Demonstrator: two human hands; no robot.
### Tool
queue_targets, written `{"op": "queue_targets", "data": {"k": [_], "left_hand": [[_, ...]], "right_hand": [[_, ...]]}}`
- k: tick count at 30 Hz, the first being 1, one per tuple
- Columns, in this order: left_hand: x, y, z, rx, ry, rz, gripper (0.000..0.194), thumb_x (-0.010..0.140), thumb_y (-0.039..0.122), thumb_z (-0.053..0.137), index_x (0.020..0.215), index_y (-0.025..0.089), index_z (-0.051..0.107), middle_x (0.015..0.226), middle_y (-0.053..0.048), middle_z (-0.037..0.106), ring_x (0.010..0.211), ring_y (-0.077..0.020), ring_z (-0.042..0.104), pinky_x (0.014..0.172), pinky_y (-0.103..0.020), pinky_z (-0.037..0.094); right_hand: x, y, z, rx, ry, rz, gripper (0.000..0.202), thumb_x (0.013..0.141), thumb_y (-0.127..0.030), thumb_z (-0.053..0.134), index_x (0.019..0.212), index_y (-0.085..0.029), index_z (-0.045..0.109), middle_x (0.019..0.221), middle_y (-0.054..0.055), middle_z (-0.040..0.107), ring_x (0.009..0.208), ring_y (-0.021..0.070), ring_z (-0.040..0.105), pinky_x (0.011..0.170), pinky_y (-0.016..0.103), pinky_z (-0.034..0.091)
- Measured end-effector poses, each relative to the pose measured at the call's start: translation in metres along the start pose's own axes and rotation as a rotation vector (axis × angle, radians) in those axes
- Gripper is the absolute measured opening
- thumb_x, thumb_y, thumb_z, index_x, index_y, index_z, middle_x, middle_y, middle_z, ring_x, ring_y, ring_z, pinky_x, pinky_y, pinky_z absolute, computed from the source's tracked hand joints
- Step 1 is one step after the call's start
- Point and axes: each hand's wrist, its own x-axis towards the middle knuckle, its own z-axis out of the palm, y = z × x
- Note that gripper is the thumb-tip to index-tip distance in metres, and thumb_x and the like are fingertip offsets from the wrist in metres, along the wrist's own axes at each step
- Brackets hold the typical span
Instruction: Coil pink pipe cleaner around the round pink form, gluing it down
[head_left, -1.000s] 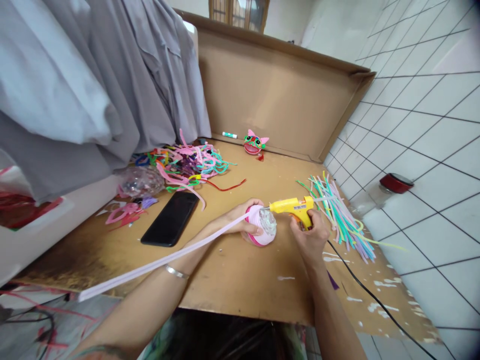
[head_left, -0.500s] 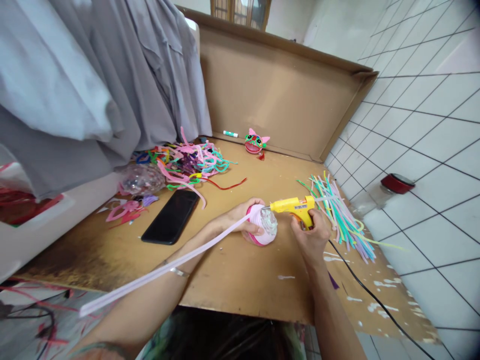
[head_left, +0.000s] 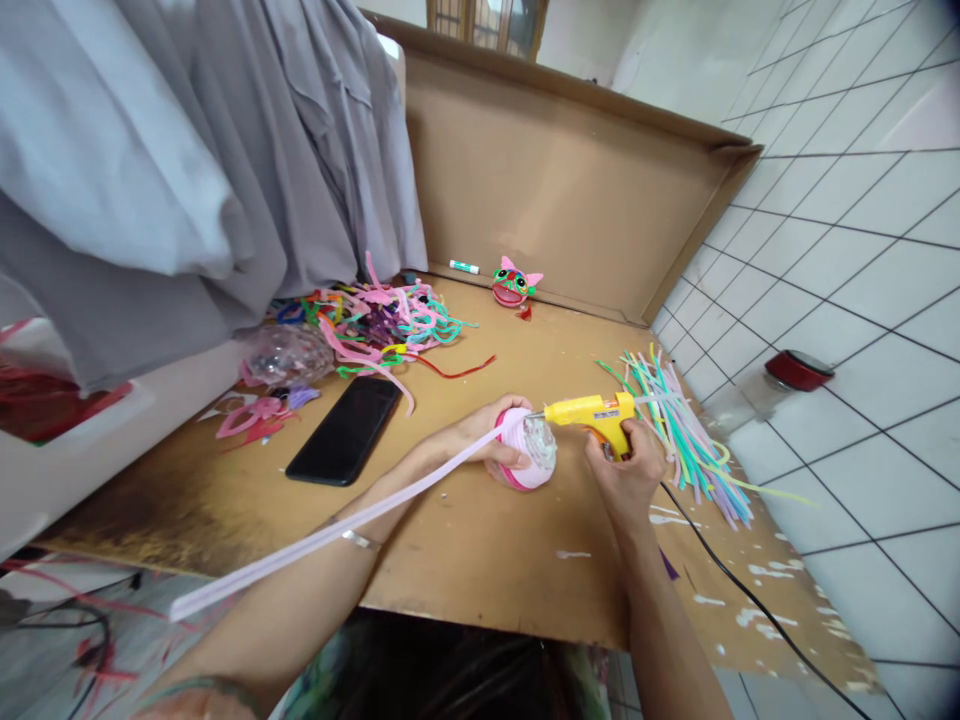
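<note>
The left hand [head_left: 499,440] is curled partly closed around a pink-wrapped, clear-ended round piece [head_left: 529,450], thumb across its side, between the middle of the table [head_left: 487,560] and its near edge; whether the piece rests on the surface, I cannot tell. The right hand [head_left: 630,470] has its fingers closed around the grip of a yellow glue gun [head_left: 589,410], metal nozzle right at the piece's upper rim. The likeliest trouble is a burn, since the left fingertips sit near what may be a hot tip. Too much glue could string or smear onto the clear end. The long pale pipe cleaner [head_left: 337,530], slanting over the left forearm past the near edge, could snag and pull loose. The black cord [head_left: 742,590], crossing towards the near right corner, might drag the gun sideways.
</note>
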Motion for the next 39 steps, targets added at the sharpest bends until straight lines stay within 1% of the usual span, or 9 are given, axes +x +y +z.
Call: {"op": "queue_targets", "data": {"k": [4, 8, 14, 19, 24, 29, 34, 39], "left_hand": [[0.0005, -0.0008, 0.0006, -0.014, 0.011, -0.017, 0.073, 0.053, 0.029, 0.086, 0.114, 0.02, 0.048, 0.098, 0.0, 0.057, 0.079, -0.012, 0.055, 0.068, -0.023, 0.049], [0.0006, 0.0024, 0.0021, -0.021, 0.021, -0.014, 0.071, 0.051, 0.028, 0.085, 0.11, 0.019, 0.048, 0.096, 0.001, 0.056, 0.079, -0.012, 0.054, 0.068, -0.022, 0.048], [0.0008, 0.0013, 0.001, 0.011, 0.031, 0.004, 0.068, 0.051, 0.028, 0.085, 0.109, 0.019, 0.05, 0.095, 0.001, 0.056, 0.08, -0.0123, 0.053, 0.068, -0.022, 0.049], [0.0002, 0.0025, 0.0015, -0.003, 0.022, 0.004, 0.07, 0.051, 0.028, 0.085, 0.11, 0.019, 0.049, 0.095, 0.0, 0.056, 0.081, -0.0127, 0.053, 0.069, -0.022, 0.048], [-0.001, 0.0059, 0.0025, -0.011, 0.02, -0.009, 0.071, 0.052, 0.029, 0.086, 0.111, 0.019, 0.049, 0.096, 0.001, 0.057, 0.081, -0.0127, 0.054, 0.069, -0.022, 0.049], [0.0001, 0.0015, 0.0007, 0.014, 0.009, 0.008, 0.069, 0.054, 0.029, 0.085, 0.112, 0.019, 0.049, 0.098, 0.0, 0.057, 0.082, -0.0131, 0.054, 0.068, -0.022, 0.05], [0.0003, 0.0018, 0.001, 0.031, 0.025, 0.0, 0.068, 0.053, 0.027, 0.085, 0.111, 0.019, 0.05, 0.098, 0.0, 0.057, 0.083, -0.0132, 0.053, 0.069, -0.023, 0.049], [-0.0006, 0.004, 0.0025, -0.037, 0.003, -0.026, 0.07, 0.052, 0.029, 0.086, 0.111, 0.019, 0.048, 0.095, 0.0, 0.058, 0.079, -0.0123, 0.055, 0.066, -0.022, 0.049]], "right_hand": [[0.0002, 0.0005, 0.0003, 0.001, 0.004, -0.013, 0.016, 0.076, -0.034, 0.062, 0.082, -0.022, 0.054, 0.071, 0.0, 0.059, 0.063, 0.0162, 0.055, 0.062, 0.029, 0.047], [0.0012, -0.0001, 0.0006, 0.01, 0.008, -0.026, 0.015, 0.077, -0.033, 0.061, 0.08, -0.022, 0.053, 0.071, 0.0, 0.059, 0.062, 0.0157, 0.054, 0.063, 0.03, 0.047], [0.0004, 0.0005, 0.0014, 0.024, 0.018, -0.029, 0.014, 0.077, -0.03, 0.063, 0.082, -0.021, 0.054, 0.071, 0.0, 0.058, 0.064, 0.016, 0.056, 0.064, 0.029, 0.047], [-0.0013, 0.0011, 0.0019, 0.012, 0.0, 0.006, 0.016, 0.077, -0.034, 0.062, 0.083, -0.021, 0.054, 0.072, 0.0, 0.059, 0.065, 0.0167, 0.056, 0.065, 0.03, 0.048], [-0.0012, 0.0014, 0.0024, 0.02, -0.004, 0.017, 0.016, 0.076, -0.033, 0.062, 0.084, -0.022, 0.054, 0.073, 0.001, 0.059, 0.066, 0.0169, 0.056, 0.063, 0.029, 0.048], [-0.0014, 0.0019, 0.0027, 0.014, -0.01, 0.017, 0.015, 0.077, -0.034, 0.061, 0.082, -0.022, 0.054, 0.071, 0.001, 0.059, 0.065, 0.017, 0.056, 0.064, 0.03, 0.049], [-0.0019, 0.0015, 0.0032, 0.013, 0.026, 0.0, 0.016, 0.077, -0.035, 0.062, 0.083, -0.022, 0.055, 0.073, 0.002, 0.06, 0.068, 0.018, 0.058, 0.067, 0.031, 0.05], [-0.0011, 0.001, 0.0029, 0.023, 0.017, -0.002, 0.016, 0.077, -0.034, 0.063, 0.084, -0.021, 0.055, 0.074, 0.001, 0.061, 0.066, 0.0172, 0.057, 0.065, 0.03, 0.049]]}}
